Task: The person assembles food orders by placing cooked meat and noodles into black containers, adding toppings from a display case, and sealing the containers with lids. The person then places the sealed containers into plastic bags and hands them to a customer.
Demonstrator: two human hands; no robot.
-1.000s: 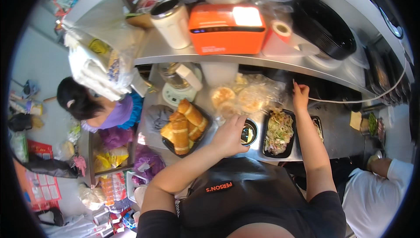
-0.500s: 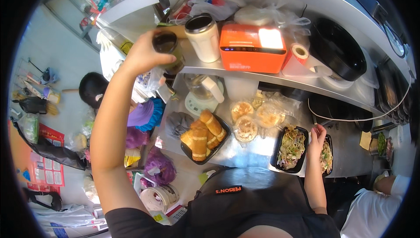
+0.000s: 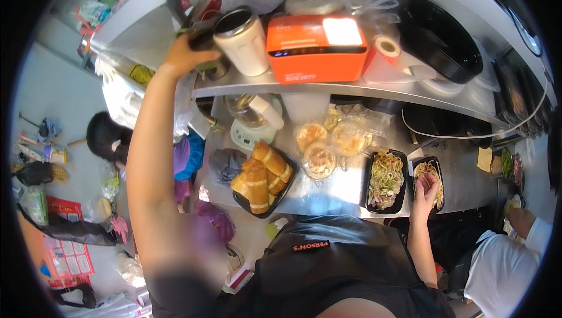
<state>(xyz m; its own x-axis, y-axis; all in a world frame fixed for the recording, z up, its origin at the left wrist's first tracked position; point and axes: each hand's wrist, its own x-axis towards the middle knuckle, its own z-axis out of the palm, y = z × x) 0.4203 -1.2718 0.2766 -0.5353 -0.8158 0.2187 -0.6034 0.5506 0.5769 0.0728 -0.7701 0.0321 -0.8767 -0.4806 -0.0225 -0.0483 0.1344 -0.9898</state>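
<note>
Left hand: the left hand [image 3: 186,52] is raised to the upper steel shelf [image 3: 328,87] and is wrapped around a small dark cylindrical container [image 3: 203,40], so that it is gripped from the side at shelf height; the fingers are curled on it, though its base is hidden.
Beside the left hand: a tall cream cup with a dark lid [image 3: 241,42] stands upright just to the right of the held container, and a boxy orange device with a white label [image 3: 316,49] sits further right on the same shelf.
Right hand: the right hand [image 3: 426,192] is lowered onto a black rectangular tray of pale shredded food [image 3: 436,169]; the fingers are bent over the contents, touching them, but whether anything is pinched cannot be told.
Beside the right hand: a second black tray filled with noodles and greens [image 3: 385,179] lies just to the left, edge to edge with the first, both kept at the counter's near edge within reach.
Between the hands: a black tray of golden rolled pastries [image 3: 263,177] and clear bags of round flatbreads [image 3: 328,142] rest on the steel counter [image 3: 342,192], below the shelf.
Hands' relation: they are held well apart, one high and one low.
Other people: a dark-haired person [image 3: 108,139] is seen below the left arm.
</note>
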